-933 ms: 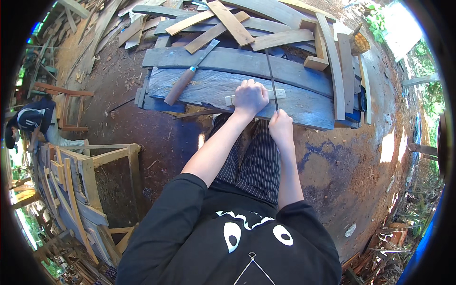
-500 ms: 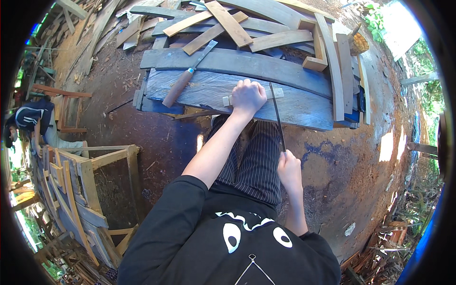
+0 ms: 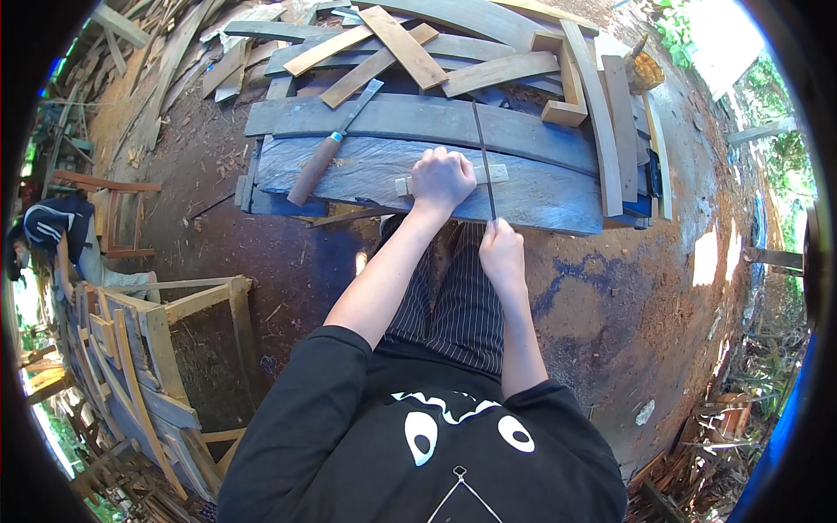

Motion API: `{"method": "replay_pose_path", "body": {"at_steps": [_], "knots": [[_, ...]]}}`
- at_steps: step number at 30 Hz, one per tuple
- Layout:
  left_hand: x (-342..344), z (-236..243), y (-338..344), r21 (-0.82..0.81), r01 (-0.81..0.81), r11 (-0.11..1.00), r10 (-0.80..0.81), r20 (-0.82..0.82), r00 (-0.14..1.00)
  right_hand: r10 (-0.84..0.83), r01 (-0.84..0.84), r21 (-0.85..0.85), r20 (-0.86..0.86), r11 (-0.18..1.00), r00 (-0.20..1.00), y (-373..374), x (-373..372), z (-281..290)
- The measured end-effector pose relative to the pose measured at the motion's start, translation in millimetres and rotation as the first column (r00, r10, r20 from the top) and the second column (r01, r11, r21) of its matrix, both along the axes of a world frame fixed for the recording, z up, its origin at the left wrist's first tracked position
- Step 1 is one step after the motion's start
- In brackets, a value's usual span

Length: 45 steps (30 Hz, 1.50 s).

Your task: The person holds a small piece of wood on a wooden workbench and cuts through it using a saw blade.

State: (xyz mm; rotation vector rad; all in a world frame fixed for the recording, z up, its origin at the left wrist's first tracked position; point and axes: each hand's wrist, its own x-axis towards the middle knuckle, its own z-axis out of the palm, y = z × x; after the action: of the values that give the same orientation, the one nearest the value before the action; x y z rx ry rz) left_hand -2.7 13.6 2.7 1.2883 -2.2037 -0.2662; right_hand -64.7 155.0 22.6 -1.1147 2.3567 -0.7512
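Right hand (image 3: 502, 251), gripping the file (image 3: 485, 164), had advanced forward; left hand (image 3: 443, 179), closed over the strip (image 3: 500, 173), pinned it on the counter (image 3: 558, 202). Strip appeared light, stiff, best held beside the file.

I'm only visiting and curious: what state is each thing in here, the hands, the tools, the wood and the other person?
Left hand, closed over the strip
Right hand, closed around the rod's near end
Thin dark rod, held, crossing over the strip
Pale wooden strip, lying flat, partly covered
Chisel, unheld, lying with blade pointing away
Light planks, lying crossed
Other person, bent forward
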Motion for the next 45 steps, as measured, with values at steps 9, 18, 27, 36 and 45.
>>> {"method": "replay_pose_path", "body": {"at_steps": [9,18,27,36,45], "knots": [[3.0,4.4,-9.6,0.064,-0.019,0.998,0.018,0.014,1.000,0.004,-0.007,0.052,0.061,0.999,0.998,99.4,22.1,26.3],[-4.8,19.6,-22.4,0.294,-0.075,0.953,0.051,0.089,0.995,-0.013,0.010,0.069,0.032,0.998,0.999,89.6,23.2,52.3],[-5.9,5.9,-21.6,-0.018,-0.075,0.997,0.076,0.028,0.997,0.066,-0.055,0.283,-0.030,0.958,0.997,75.9,17.3,104.0],[-7.9,6.0,-12.2,-0.073,-0.151,0.986,0.151,-0.004,0.989,0.041,-0.027,0.319,-0.037,0.947,0.998,66.9,28.7,122.6],[0.5,-1.7,-1.8,-0.153,-0.148,0.977,0.148,-0.013,0.989,-0.083,0.085,0.090,-0.028,0.992,0.996,83.0,5.7,165.2]]}}
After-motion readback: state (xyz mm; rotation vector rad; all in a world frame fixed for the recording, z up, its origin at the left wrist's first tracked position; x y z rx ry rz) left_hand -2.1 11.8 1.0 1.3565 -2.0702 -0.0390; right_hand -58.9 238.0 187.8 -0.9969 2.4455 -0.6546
